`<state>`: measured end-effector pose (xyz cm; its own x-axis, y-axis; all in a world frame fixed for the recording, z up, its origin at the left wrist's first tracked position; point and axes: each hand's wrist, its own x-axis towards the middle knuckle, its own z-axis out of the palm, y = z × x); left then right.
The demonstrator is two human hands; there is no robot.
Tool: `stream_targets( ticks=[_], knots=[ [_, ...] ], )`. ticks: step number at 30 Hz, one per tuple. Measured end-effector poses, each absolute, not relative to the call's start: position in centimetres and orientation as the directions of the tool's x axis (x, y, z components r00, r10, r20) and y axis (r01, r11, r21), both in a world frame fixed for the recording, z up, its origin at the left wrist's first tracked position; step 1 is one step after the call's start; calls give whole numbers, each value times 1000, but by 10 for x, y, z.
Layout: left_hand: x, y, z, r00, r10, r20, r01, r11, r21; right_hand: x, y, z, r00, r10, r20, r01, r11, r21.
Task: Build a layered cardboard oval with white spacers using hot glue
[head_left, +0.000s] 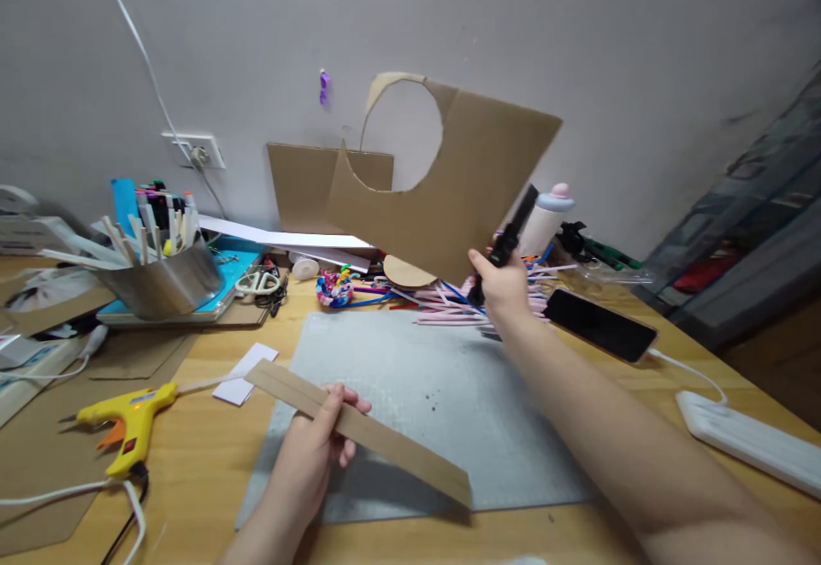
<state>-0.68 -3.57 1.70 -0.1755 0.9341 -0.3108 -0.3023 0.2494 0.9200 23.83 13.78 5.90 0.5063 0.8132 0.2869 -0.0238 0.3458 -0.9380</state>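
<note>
A long cardboard strip (410,454) is pinched in my left hand (314,441), slanting above the grey cutting mat (449,360). My right hand (506,287) reaches to the back of the mat and grips the lower right of a big cardboard sheet (487,146) with a round cutout near its upper left. The same hand also holds a black tool, apparently a utility knife (513,232), tilted up along the sheet's right edge. The sheet is raised in front of the wall. Part of the knife is covered by the fingers.
A yellow glue gun (132,420) lies left beside a white card (244,377). Behind it are a metal pot of sticks (167,279) and scissors (257,281). Pink pipe cleaners (449,308), a white bottle (542,223), a charging phone (599,324) and a power strip (750,441) lie rightward.
</note>
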Motion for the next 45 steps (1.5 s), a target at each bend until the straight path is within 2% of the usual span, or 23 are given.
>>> stream_targets(
  ticks=[5, 9, 13, 17, 21, 23, 25, 27, 30, 33, 35, 39, 45],
  knots=[
    [-8, -36, 3, -69, 934, -351, -428, 290, 856, 198, 237, 74, 383, 861, 336, 138, 306, -942],
    [-11, -38, -6, -84, 915, -394, -476, 311, 822, 171, 289, 76, 303, 903, 305, 226, 243, -943],
    [-11, -41, -7, -85, 906, -415, -476, 329, 816, 149, 317, 80, 268, 934, 237, 273, 162, -948],
    [-11, -45, -10, -43, 907, -418, -401, 368, 839, 134, 320, 92, 208, 964, 167, 286, 103, -953],
    [-13, -44, -13, -50, 906, -421, -308, 387, 869, 134, 279, 109, 113, 975, 192, 279, 154, -948],
    [-14, -42, -11, -59, 906, -418, -302, 383, 873, 138, 236, 110, 11, 982, 191, 262, 181, -948],
    [-13, -38, -6, -55, 910, -411, -312, 375, 873, 145, 181, 104, -165, 979, 122, 253, 162, -954],
    [-11, -34, 1, -53, 915, -400, -321, 364, 875, 153, 123, 91, -369, 929, -11, 262, 93, -961],
    [-6, -28, 14, -59, 924, -379, -314, 343, 885, 168, 52, 69, -526, 834, -167, 268, -24, -963],
    [3, -25, 25, -9, 941, -338, -319, 318, 893, 184, 14, 52, -546, 803, -239, 208, -146, -967],
    [10, -25, 29, 69, 953, -295, -343, 301, 890, 194, 3, 43, -551, 780, -297, 113, -283, -952],
    [24, -27, 32, 166, 950, -264, -400, 310, 863, 211, -2, 25, -611, 704, -362, -65, -500, -863],
    [38, -19, 28, 248, 931, -268, -490, 359, 794, 222, 2, 6, -723, 564, -399, -141, -686, -714]
  ],
)
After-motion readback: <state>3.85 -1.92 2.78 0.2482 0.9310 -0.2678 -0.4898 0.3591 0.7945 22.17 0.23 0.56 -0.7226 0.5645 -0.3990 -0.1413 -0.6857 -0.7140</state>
